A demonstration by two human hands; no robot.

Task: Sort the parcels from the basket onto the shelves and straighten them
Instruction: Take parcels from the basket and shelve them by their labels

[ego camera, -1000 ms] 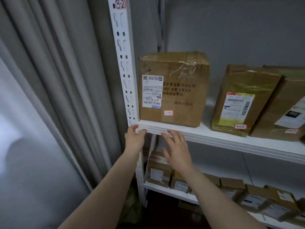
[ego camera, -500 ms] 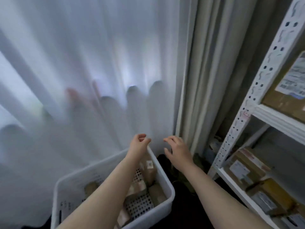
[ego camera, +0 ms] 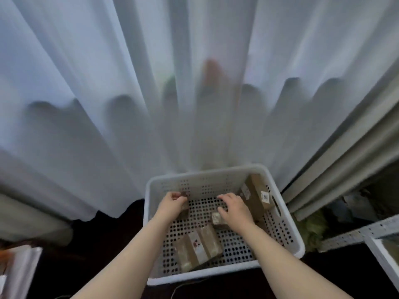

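A white perforated basket stands on the dark floor below me. Both my hands are inside it. My left hand curls its fingers round a small brown parcel near the back left wall. My right hand lies over another small parcel in the middle, fingers bent on it; whether it grips is unclear. A taped cardboard parcel lies flat near the front. A longer box leans against the right wall.
White sheer curtains hang right behind the basket, with a grey drape at the right. The white shelf frame shows at the right edge. A pale object sits at the lower left on the dark floor.
The view swung from the shelf down to the basket. Both hands left the shelf edge and dropped into the basket onto small parcels.
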